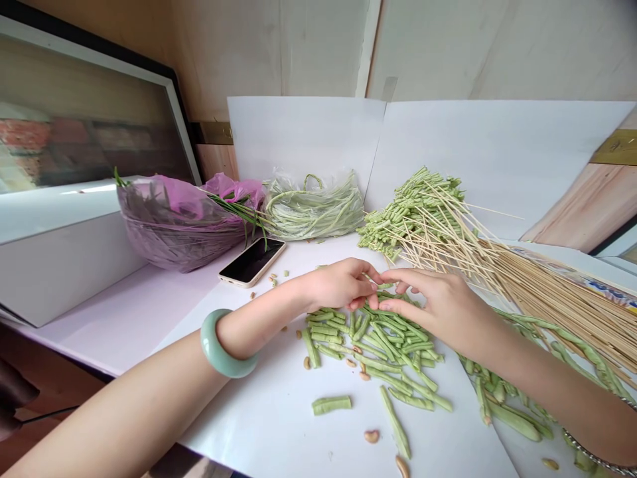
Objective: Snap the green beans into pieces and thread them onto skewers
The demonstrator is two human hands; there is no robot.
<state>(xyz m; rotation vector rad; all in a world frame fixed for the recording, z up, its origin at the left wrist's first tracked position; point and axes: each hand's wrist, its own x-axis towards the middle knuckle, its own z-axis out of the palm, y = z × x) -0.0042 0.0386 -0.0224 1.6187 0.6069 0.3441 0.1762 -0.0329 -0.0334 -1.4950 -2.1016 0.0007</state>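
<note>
Two forearms (149, 392); two hands (341, 285) over bean pieces (384, 340); one phone (252, 261).

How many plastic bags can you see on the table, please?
2: the purple bag, left of the phone, and the clear bag, just right of the purple one, towards the back.

Readable text: none, in any part of the head view.
Printed sheet (604, 287): to the right of the pile of cut green beans (393, 335) and farther back; its coloured marks, some blue, are too small and cut off to tell letters from pictures.
Phone (253, 261): left of the pile and farther back; dark screen, no legible characters.
</note>
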